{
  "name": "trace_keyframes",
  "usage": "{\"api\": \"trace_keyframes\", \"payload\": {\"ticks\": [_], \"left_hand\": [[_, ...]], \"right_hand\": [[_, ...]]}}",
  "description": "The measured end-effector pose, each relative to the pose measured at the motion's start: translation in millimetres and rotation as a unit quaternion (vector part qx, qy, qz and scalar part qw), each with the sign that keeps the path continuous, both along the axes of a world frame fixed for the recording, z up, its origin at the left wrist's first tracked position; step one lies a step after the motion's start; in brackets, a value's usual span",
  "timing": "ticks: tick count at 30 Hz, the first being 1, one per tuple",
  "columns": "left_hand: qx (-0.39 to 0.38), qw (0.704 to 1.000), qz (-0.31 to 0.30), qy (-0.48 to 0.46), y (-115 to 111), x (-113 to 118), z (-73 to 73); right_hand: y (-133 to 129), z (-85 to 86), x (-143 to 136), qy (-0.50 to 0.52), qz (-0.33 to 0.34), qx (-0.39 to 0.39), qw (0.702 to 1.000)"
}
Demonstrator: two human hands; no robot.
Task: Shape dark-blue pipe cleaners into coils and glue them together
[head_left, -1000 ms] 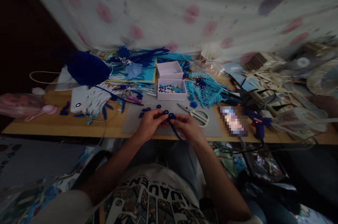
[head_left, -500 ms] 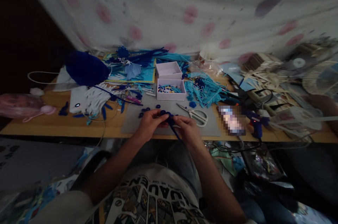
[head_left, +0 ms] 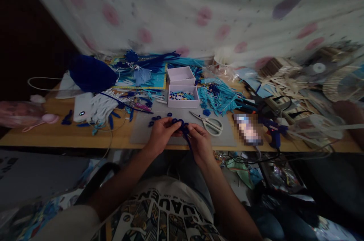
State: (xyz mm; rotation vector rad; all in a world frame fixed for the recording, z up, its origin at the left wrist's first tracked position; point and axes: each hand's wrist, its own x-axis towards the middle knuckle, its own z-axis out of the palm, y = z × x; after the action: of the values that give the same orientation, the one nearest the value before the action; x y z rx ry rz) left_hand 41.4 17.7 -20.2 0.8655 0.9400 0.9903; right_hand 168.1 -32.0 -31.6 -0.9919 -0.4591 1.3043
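Note:
Between my two hands is a dark blue pipe cleaner (head_left: 185,132), bent into small loops at its upper part, with a loose tail hanging toward the table's front edge. My left hand (head_left: 163,134) pinches the looped part between thumb and fingers. My right hand (head_left: 200,138) grips the same strand just right of the loops. Several small blue coils (head_left: 153,121) lie on the grey mat (head_left: 140,135) beyond my left hand. White-handled scissors (head_left: 212,125) rest on the mat beside my right hand, blades slightly apart.
Behind the mat stands a small white box (head_left: 184,104) with beads. Turquoise pipe cleaner pieces (head_left: 218,99) are heaped right of it. A phone (head_left: 247,129) and a blue glue gun (head_left: 275,131) lie to the right. A fluffy blue ball (head_left: 92,73) sits at the back left.
My right hand has turned slightly around the strand, and the loose tail now hangs more steeply. My left hand keeps its pinch on the loops.

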Motion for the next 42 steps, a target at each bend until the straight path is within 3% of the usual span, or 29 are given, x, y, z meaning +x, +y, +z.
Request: {"api": "trace_keyframes", "payload": {"ticks": [8, 12, 19, 26, 33, 42], "left_hand": [[-0.016, 1.000, 0.004, -0.007, -5, 3, 3.2], [-0.049, 0.998, 0.005, -0.050, -9, 5, 0.4], [-0.073, 0.995, 0.027, -0.065, -11, 4, -1.1], [-0.002, 1.000, -0.004, 0.017, -10, 0, -0.4], [-0.008, 0.999, -0.035, 0.021, -10, -2, 2.0], [0.013, 0.994, -0.103, 0.026, -10, -13, 4.8]], "right_hand": [[1, 0.5, 5, -0.153, -0.035, 0.020, 0.987], [2, 0.0, 6, -0.130, -0.047, 0.009, 0.990], [1, 0.7, 7, -0.059, 0.015, -0.027, 0.998], [0, 2.4, 12, -0.149, 0.033, 0.009, 0.988], [-7, 8.0, 17, -0.262, 0.043, 0.071, 0.961], [-10, 11.3, 23, -0.248, 0.063, 0.073, 0.964]]}}
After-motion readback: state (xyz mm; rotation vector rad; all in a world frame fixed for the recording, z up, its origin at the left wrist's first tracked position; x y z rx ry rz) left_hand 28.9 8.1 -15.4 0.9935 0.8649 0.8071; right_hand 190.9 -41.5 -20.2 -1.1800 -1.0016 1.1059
